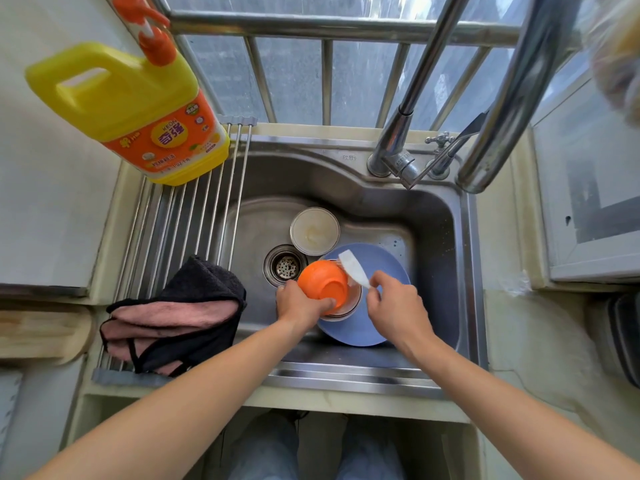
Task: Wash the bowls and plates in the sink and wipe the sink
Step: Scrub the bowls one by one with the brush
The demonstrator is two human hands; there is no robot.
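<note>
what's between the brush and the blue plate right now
The orange bowl, gripped by the left hand, and a clear dish beneath it sit over the blue plate. The right hand holds the white brush at the bowl.

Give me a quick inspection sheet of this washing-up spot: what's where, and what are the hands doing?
Surface: steel sink, strainer drain uncovered.
Job's things: orange bowl tipped over a clear bowl on the blue plate; white bowl beside the drain.
Clutter: black-and-pink cloth on the roll-up rack; yellow detergent bottle at the rack's far end.
Hands: left hand grips the orange bowl; right hand holds a white brush against it.
Cables: nothing seen.
Surroundings: faucet with no water seen running, window bars behind.
</note>
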